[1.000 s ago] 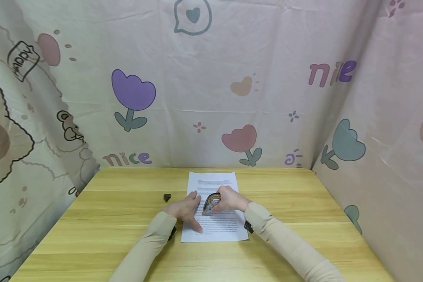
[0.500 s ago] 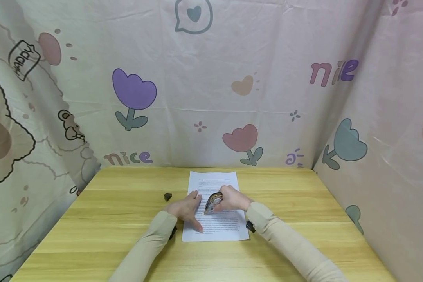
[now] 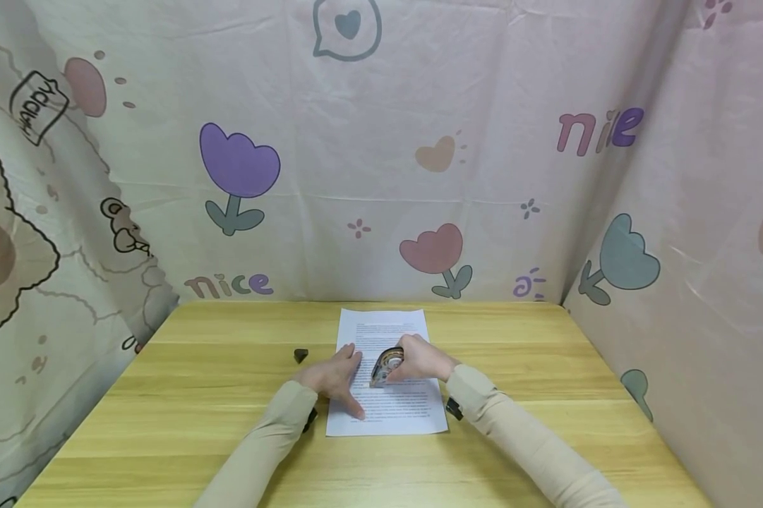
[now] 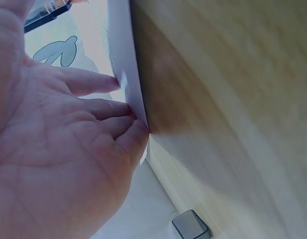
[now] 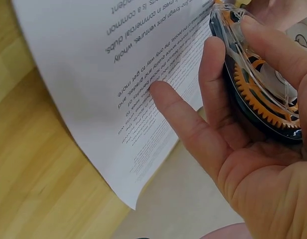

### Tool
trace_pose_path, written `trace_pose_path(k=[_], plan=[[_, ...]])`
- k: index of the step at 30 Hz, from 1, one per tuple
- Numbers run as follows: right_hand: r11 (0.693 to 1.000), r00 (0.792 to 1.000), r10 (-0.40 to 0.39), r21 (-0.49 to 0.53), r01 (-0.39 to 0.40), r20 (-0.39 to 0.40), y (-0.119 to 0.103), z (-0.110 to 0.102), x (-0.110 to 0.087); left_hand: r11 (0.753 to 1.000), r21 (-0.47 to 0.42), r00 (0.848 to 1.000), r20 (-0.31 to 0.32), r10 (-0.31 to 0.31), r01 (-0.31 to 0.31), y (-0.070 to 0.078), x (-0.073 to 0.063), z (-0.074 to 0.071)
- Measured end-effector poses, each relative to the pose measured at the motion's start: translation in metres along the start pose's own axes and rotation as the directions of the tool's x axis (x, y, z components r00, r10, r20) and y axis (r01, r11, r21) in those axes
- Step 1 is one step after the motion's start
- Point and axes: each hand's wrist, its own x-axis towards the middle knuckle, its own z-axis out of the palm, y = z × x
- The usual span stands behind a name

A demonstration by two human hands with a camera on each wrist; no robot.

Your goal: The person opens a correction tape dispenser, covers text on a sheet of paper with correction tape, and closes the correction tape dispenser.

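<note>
A printed sheet of paper [image 3: 399, 416] lies on the wooden table, its lines of text also visible in the right wrist view. On its left part rests my left hand [image 3: 337, 377], fingers spread and fingertips touching the paper; its palm [image 4: 59, 154] fills much of the left wrist view. My right hand [image 3: 422, 358] grips a correction tape dispenser [image 3: 387, 367] between thumb and fingers. The dispenser's clear body and orange gear [image 5: 255, 94] show in the right wrist view, where one finger touches the sheet. Its tip points down-left at a text line around mid-page.
A small dark cap-like piece [image 3: 301, 355] lies on the table left of the paper, also seen as a grey and black block [image 4: 191, 225] in the left wrist view. A patterned cloth [image 3: 343, 141] hangs behind the table and along both sides.
My right hand has slid a little to the right over the paper with the correction tape dispenser. The left hand and the sheet stay in place.
</note>
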Motion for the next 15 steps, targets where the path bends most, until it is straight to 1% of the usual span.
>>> trace_pose_path(k=[8, 15], plan=[[1.000, 1.000, 0.003, -0.003, -0.003, 0.002, 0.0036, 0.0000, -0.0009, 1.000, -0.011, 1.000, 0.002, 0.001, -0.001, 0.0006, -0.0016, 0.0004], [1.000, 1.000, -0.002, 0.021, 0.002, 0.010, 0.0042, -0.0034, -0.0040, 1.000, 0.011, 1.000, -0.001, 0.004, -0.004, 0.0000, -0.0009, 0.0009]])
